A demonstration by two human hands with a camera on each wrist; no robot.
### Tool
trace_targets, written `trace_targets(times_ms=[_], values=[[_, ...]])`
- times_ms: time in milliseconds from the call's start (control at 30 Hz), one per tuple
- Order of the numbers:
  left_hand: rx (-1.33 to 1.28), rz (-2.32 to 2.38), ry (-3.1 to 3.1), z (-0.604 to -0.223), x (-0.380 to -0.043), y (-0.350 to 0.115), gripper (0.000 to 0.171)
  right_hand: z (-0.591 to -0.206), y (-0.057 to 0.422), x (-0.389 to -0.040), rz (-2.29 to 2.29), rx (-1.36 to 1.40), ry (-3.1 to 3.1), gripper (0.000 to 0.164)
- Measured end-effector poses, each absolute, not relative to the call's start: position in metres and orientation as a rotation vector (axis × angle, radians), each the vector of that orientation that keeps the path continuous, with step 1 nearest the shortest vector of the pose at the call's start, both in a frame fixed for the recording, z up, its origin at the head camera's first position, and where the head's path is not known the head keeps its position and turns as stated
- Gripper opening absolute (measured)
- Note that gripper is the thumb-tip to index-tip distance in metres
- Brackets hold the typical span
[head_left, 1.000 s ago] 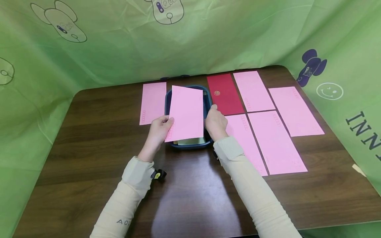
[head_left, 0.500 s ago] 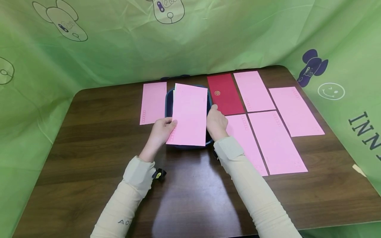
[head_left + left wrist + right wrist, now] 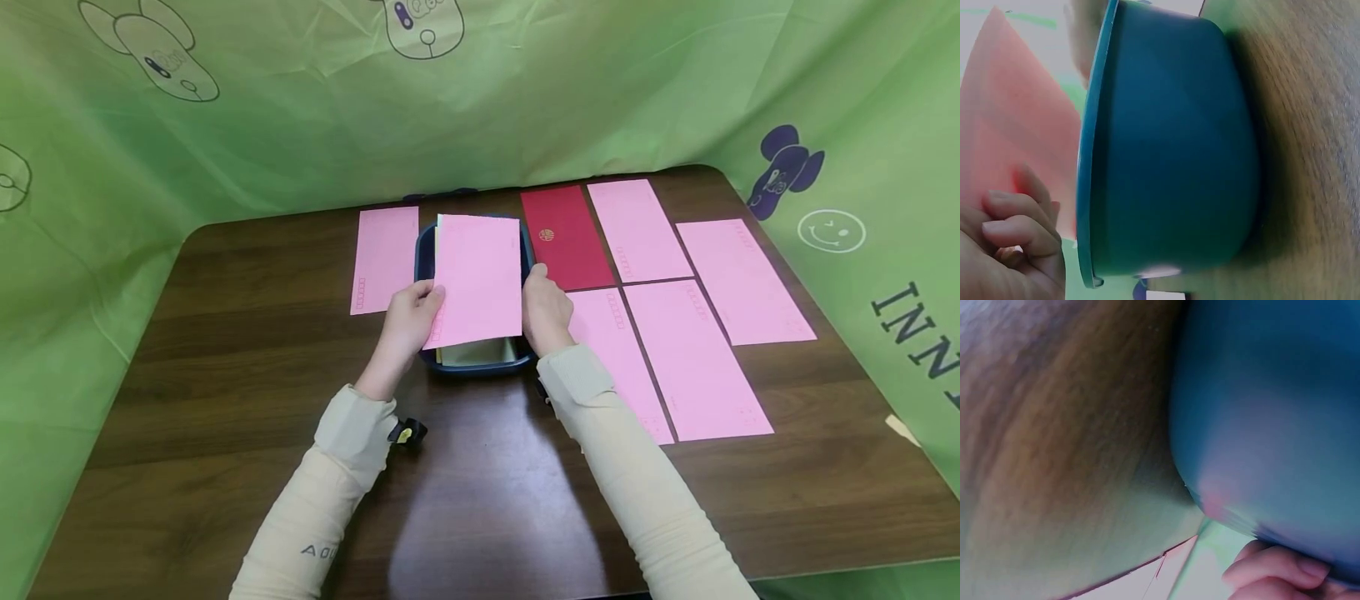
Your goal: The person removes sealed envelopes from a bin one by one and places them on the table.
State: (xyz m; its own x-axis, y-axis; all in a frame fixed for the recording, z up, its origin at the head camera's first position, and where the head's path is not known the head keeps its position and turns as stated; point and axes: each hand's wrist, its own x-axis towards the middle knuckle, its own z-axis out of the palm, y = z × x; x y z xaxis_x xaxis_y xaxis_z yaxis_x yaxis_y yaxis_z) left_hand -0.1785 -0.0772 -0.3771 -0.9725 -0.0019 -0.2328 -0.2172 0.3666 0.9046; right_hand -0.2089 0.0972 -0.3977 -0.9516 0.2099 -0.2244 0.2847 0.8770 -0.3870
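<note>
A pink envelope (image 3: 477, 275) is pinched at its lower left edge by my left hand (image 3: 408, 321), thumb on top. It is held tilted over a dark blue plastic tub (image 3: 480, 368), and a pale edge shows behind its left side. Pale green and yellowish paper (image 3: 476, 352) lies in the tub. My right hand (image 3: 546, 310) grips the tub's right rim; the right wrist view shows its curled fingers (image 3: 1275, 569) against the outer wall. Most of the tub's inside is hidden by the envelope. The left wrist view has the tub's wall (image 3: 1172, 137) beside the curled left fingers (image 3: 1025, 228).
A single pink envelope (image 3: 385, 260) lies left of the tub. To the right, a red envelope (image 3: 567, 237) with a gold emblem lies beside several pink envelopes (image 3: 697, 358) on the brown wooden table (image 3: 225, 375). A green printed cloth (image 3: 300, 100) hangs behind and at the sides.
The held pink envelope shifted right and towards me, then its near edge lifted again, uncovering the tub's front and the paper inside. My right hand has stayed at the rim.
</note>
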Motion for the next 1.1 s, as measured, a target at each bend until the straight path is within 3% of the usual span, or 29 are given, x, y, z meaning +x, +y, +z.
trace_targets(times_ms=[300,767,967,1100], values=[[-0.237,1.744,2.332,-0.38,-0.179,-0.077,0.042,-0.397,0.097,-0.21,-0.619,0.377,2.873,0.027],[-0.216,1.706,2.281,-0.383,-0.177,-0.075,0.044,-0.399,0.099,-0.206,-0.772,0.359,2.895,0.039],[-0.213,1.68,2.321,-0.382,-0.173,-0.083,0.042,-0.398,0.098,-0.209,-0.679,0.379,2.876,0.032],[-0.224,1.669,2.372,-0.379,-0.168,-0.092,0.04,-0.399,0.097,-0.213,-0.652,0.394,2.843,0.041]])
